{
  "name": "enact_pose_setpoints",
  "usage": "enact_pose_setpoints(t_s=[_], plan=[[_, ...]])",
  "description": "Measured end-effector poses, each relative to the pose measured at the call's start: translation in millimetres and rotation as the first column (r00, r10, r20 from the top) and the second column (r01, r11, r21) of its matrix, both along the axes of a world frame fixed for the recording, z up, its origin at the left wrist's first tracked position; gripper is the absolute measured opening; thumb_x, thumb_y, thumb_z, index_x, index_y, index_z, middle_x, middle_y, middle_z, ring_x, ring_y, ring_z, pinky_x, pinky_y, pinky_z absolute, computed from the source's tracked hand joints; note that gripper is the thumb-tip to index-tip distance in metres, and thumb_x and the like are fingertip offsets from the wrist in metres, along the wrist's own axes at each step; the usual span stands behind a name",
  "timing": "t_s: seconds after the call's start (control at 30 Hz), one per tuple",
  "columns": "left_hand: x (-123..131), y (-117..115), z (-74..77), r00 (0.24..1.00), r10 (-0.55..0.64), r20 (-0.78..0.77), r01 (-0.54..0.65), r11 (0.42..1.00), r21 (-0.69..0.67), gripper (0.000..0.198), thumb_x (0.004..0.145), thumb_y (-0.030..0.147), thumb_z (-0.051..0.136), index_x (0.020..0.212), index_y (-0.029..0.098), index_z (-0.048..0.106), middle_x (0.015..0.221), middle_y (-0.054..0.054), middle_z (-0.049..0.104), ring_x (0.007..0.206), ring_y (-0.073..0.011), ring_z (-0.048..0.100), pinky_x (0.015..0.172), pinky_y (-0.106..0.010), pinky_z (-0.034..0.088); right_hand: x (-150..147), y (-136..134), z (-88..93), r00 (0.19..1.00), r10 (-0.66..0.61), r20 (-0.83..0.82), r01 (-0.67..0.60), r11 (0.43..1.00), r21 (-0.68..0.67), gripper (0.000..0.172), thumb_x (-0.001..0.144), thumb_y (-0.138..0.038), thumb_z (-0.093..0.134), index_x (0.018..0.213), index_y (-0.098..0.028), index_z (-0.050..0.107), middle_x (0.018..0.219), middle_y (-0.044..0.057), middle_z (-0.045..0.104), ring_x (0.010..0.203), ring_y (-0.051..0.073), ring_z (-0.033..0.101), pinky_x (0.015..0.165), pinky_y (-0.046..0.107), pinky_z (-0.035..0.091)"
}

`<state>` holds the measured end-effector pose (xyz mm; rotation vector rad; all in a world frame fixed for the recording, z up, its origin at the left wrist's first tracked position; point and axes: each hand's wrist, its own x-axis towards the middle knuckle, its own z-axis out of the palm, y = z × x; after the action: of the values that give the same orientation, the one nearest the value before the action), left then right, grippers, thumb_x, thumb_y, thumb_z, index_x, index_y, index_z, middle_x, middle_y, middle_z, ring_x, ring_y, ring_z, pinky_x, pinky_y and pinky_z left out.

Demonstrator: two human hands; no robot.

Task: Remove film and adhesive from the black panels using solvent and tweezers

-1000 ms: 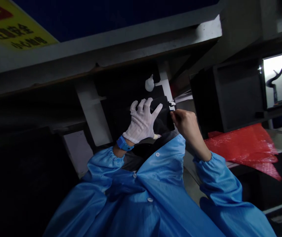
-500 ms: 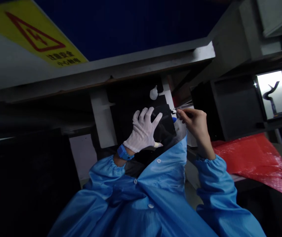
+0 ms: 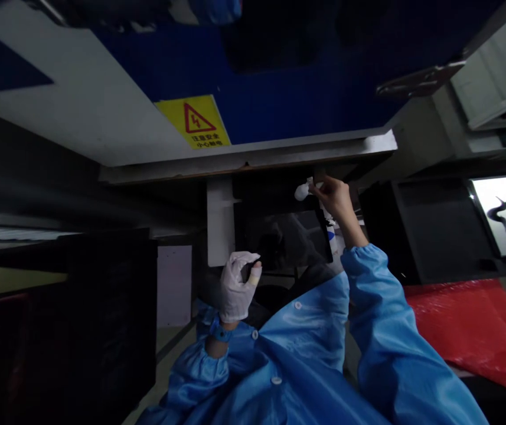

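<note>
My left hand (image 3: 238,288), in a white glove with a bare or wrapped thumb tip, hovers at the near left corner of a glossy black panel (image 3: 288,239). Its fingers curve in a C shape apart from the thumb, and nothing shows between them. Beyond the panel's far right side, my bare right hand (image 3: 333,193) pinches the narrow end of a small white rounded thing (image 3: 301,192). What that thing is made of I cannot make out. White scraps (image 3: 330,222) and a blue spot (image 3: 330,235) lie along the panel's right edge.
A blue and white cabinet with a yellow electric-hazard label (image 3: 197,122) overhangs the far side. Red plastic wrap (image 3: 469,321) lies at right, below a black box (image 3: 434,218) and a lit screen (image 3: 503,215). A large dark box (image 3: 97,319) stands at left.
My left hand has drawn back off the panel towards my body. My right hand has moved from the scraps at the panel's right edge farther out to the white rounded thing. The view has shifted.
</note>
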<state>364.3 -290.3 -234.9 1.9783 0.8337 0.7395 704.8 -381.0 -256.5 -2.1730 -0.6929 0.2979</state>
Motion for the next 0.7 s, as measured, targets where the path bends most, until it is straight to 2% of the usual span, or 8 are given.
enact_pose_setpoints(t_s=[0.1, 0.23, 0.33, 0.47, 0.6, 0.63, 0.7], plan=[[-9, 6, -4.8, 0.991, 0.125, -0.057, -0.134, 0.973, -0.19, 0.033, 0.098, 0.051, 0.068, 0.079, 0.024, 0.07, 0.082, -0.006, 0.072, 0.079, -0.0196, 0.068, 0.076, -0.031, 0.06, -7, -13, -0.4, 1.0, 0.008, 0.03, -0.007, 0.999, -0.036, 0.039, 0.099, -0.054, 0.081, 0.11, -0.017, 0.087, 0.073, 0.001, 0.072, 0.067, 0.018, 0.06, 0.068, 0.029, 0.042], [-15, 8, -7.9, 0.979, 0.166, -0.115, -0.191, 0.943, -0.273, 0.046, 0.095, 0.056, 0.063, 0.063, 0.026, 0.05, 0.062, 0.0, 0.048, 0.061, -0.0148, 0.046, 0.062, -0.028, 0.045, -13, -17, -1.5, 0.997, -0.019, 0.074, 0.025, 0.996, -0.084, 0.038, 0.102, -0.054, 0.077, 0.117, -0.021, 0.088, 0.087, 0.005, 0.08, 0.076, 0.022, 0.066, 0.069, 0.03, 0.04], [-16, 6, -6.3, 0.971, 0.176, -0.16, -0.219, 0.922, -0.319, 0.053, 0.093, 0.061, 0.06, 0.057, 0.027, 0.041, 0.057, 0.0, 0.042, 0.059, -0.0143, 0.04, 0.061, -0.029, 0.042, -14, -12, 2.3, 0.994, -0.033, 0.101, 0.043, 0.994, -0.099, 0.039, 0.103, -0.058, 0.077, 0.113, -0.023, 0.088, 0.092, 0.008, 0.082, 0.083, 0.024, 0.07, 0.07, 0.03, 0.039], [-16, 4, -3.4, 0.954, 0.2, -0.224, -0.273, 0.89, -0.365, 0.041, 0.092, 0.052, 0.061, 0.063, 0.027, 0.049, 0.062, -0.001, 0.053, 0.065, -0.0165, 0.051, 0.068, -0.029, 0.047, -19, -9, 10.1, 0.995, -0.03, 0.098, 0.039, 0.995, -0.088, 0.048, 0.103, -0.067, 0.073, 0.111, -0.022, 0.087, 0.094, 0.009, 0.081, 0.079, 0.023, 0.068, 0.07, 0.032, 0.041], [-16, 0, 0.3, 0.938, 0.155, -0.309, -0.285, 0.852, -0.438, 0.014, 0.093, 0.036, 0.07, 0.084, 0.026, 0.067, 0.079, -0.001, 0.074, 0.08, -0.0187, 0.069, 0.08, -0.027, 0.055, -37, -29, 18.1, 0.994, -0.075, 0.083, 0.079, 0.996, -0.043, 0.065, 0.101, -0.08, 0.067, 0.121, -0.019, 0.082, 0.099, 0.011, 0.083, 0.077, 0.024, 0.069, 0.076, 0.035, 0.051], [-16, -1, 1.7, 0.935, 0.128, -0.331, -0.279, 0.842, -0.461, 0.013, 0.093, 0.034, 0.072, 0.084, 0.025, 0.068, 0.08, -0.001, 0.075, 0.081, -0.0189, 0.071, 0.08, -0.027, 0.055, -45, -38, 20.1, 0.993, -0.097, 0.073, 0.099, 0.995, -0.033, 0.07, 0.099, -0.085, 0.065, 0.118, -0.019, 0.08, 0.097, 0.012, 0.082, 0.078, 0.025, 0.07, 0.076, 0.036, 0.053], [-17, -4, 4.3, 0.926, 0.059, -0.373, -0.258, 0.819, -0.512, 0.017, 0.091, 0.031, 0.077, 0.079, 0.024, 0.066, 0.075, -0.001, 0.073, 0.077, -0.0192, 0.072, 0.076, -0.027, 0.052, -65, -60, 23.3, 0.99, -0.134, 0.039, 0.135, 0.991, -0.023, 0.078, 0.093, -0.098, 0.059, 0.098, -0.023, 0.076, 0.087, 0.012, 0.08, 0.076, 0.027, 0.072, 0.072, 0.037, 0.054]])
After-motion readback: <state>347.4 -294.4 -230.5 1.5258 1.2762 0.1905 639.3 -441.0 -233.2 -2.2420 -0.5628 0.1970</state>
